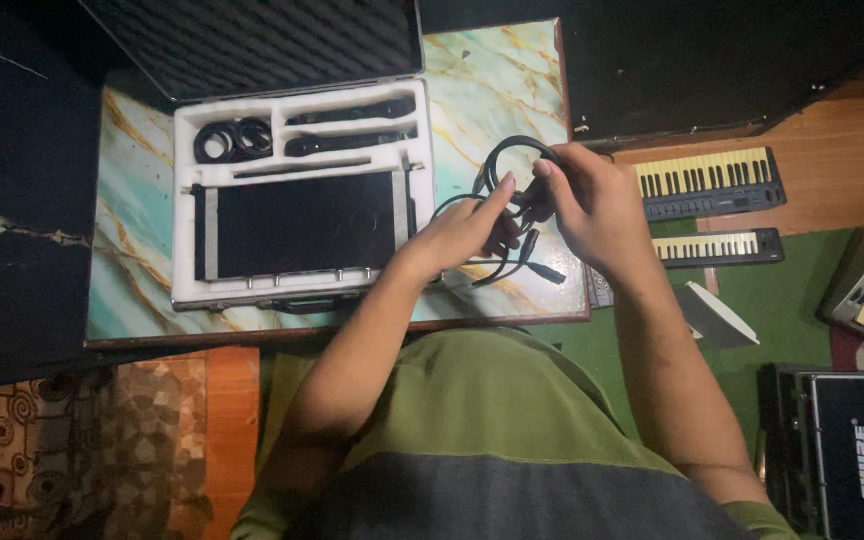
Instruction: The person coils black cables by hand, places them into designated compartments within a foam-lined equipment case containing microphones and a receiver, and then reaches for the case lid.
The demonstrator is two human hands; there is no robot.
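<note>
Black coiled cable (508,190), thin, looped, plug-ended, in both hands

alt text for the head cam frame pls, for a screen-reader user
Both hands, left hand and right hand, hold a coiled black cable over a marbled tabletop. Beside them lies an open foam-lined case with two black microphones; keyboards sit on the floor at right.

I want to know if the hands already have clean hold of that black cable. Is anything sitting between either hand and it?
Nothing visible does. The left hand and the right hand both grip the coiled black cable directly above the marbled tabletop. The open case lies to the left, apart from the cable.
</note>
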